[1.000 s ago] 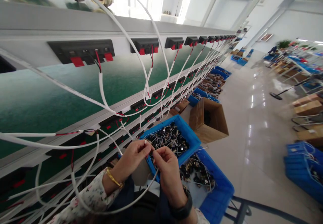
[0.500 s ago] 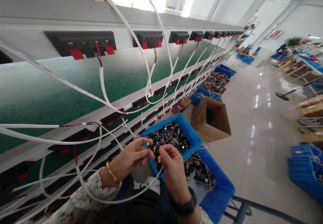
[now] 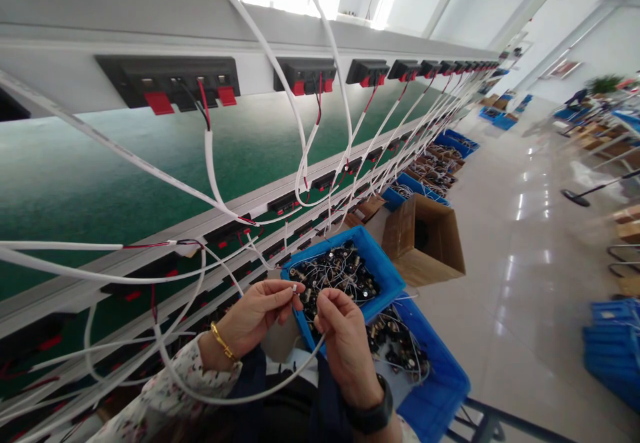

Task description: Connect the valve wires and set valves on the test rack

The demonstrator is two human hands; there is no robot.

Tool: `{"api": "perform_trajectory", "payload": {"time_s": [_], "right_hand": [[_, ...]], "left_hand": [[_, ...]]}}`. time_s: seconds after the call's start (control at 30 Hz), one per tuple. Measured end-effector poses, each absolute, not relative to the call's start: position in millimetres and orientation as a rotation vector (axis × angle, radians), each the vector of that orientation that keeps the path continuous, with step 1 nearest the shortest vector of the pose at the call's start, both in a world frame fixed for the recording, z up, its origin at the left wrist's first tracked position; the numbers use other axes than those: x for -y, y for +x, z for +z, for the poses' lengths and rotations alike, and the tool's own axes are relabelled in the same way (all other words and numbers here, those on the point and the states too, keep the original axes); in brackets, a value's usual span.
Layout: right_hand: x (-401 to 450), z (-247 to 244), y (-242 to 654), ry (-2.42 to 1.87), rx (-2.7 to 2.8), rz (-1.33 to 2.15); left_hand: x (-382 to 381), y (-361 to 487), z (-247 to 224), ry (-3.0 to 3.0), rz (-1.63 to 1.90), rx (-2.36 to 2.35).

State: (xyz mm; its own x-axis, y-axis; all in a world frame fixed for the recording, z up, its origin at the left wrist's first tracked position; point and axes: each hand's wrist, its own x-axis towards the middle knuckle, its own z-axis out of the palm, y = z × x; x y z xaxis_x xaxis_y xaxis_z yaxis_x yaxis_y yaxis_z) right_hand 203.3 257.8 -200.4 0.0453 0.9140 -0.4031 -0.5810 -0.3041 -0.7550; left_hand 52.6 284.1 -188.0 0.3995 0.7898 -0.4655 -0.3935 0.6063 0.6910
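Observation:
My left hand (image 3: 265,310), with a gold bracelet at the wrist, pinches a small white connector (image 3: 295,288) between thumb and forefinger. To its right, my right hand (image 3: 345,336), wearing a black watch, is closed on the end of a thick white cable (image 3: 235,400). That cable loops down in front of my body and rises at the left toward the rack. The two hands are close together but apart. Behind them a blue bin (image 3: 393,285) holds a tangle of small black parts with thin wires.
A rack rail (image 3: 260,90) with black and red terminals (image 3: 165,85) and hanging white cables runs along the left. A second blue bin (image 3: 445,380) stands at my right, with an open cardboard box (image 3: 425,240) beyond.
The fingers of my left hand have closed more around the white connector, which has tilted. The camera view has shifted slightly, so the rack and bins appear a little farther right.

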Motion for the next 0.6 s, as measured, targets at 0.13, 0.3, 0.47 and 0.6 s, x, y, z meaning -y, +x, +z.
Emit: {"api": "perform_trajectory", "payload": {"time_s": [0.13, 0.3, 0.47, 0.6], "right_hand": [[-257, -199, 204, -1.087, 0.463, 1.587], [-255, -194, 206, -1.107, 0.693, 1.541], [-256, -183, 207, -1.098, 0.873, 1.512], [-255, -183, 208, -1.148, 0.878, 1.511]], "left_hand": [[-283, 51, -184, 0.545, 0.748, -0.849], [-280, 53, -181, 0.682, 0.76, -0.898], [-279, 53, -180, 0.721, 0.748, -0.911], [-281, 50, -184, 0.585, 0.658, -0.832]]}}
